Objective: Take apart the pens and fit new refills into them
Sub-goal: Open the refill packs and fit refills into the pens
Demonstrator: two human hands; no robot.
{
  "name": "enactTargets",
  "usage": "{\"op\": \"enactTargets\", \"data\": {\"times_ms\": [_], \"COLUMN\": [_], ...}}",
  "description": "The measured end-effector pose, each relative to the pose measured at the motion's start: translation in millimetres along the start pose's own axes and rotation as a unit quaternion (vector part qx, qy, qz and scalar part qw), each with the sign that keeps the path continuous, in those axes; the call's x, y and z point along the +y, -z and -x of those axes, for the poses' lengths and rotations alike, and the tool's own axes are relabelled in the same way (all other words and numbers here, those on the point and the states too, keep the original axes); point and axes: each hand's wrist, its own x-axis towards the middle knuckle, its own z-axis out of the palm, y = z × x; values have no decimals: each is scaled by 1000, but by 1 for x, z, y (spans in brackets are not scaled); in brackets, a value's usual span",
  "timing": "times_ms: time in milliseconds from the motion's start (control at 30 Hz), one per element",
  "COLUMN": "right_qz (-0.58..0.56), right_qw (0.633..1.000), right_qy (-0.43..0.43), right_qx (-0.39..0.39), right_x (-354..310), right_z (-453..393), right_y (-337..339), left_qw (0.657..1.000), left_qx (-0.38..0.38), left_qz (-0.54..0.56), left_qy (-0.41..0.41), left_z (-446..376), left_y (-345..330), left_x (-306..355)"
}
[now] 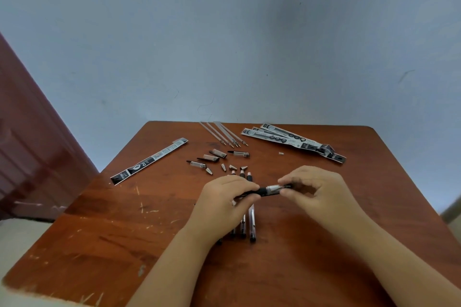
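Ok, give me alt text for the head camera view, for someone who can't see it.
Two hands, left hand and right hand, hold one pen between them above a scratched wooden table. Behind lie pen caps, bare refills and refill packets.

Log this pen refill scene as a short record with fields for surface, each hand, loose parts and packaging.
surface: scratched reddish-brown wooden table
left hand: left hand grips the black grip end of a clear-barrelled pen
right hand: right hand pinches the same pen's clear barrel end
loose parts: clear pen caps, small metal tip cones, thin clear refills
packaging: one black-and-white refill packet at left, a stack of refill packets at right
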Motion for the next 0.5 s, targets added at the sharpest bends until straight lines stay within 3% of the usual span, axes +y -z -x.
{"op": "enactTargets", "data": {"times_ms": [233, 500], "right_qz": [-9, -13], "right_qw": [997, 999], "right_qy": [37, 42], "right_qx": [-69, 15], "right_x": [3, 10], "right_z": [0, 0], "right_y": [2, -11], "left_qw": [999, 1000], "left_qx": [-35, 5], "left_qz": [21, 2], "left_qy": [-15, 1], "left_z": [2, 1], "left_y": [4, -1], "left_x": [-1, -3]}}
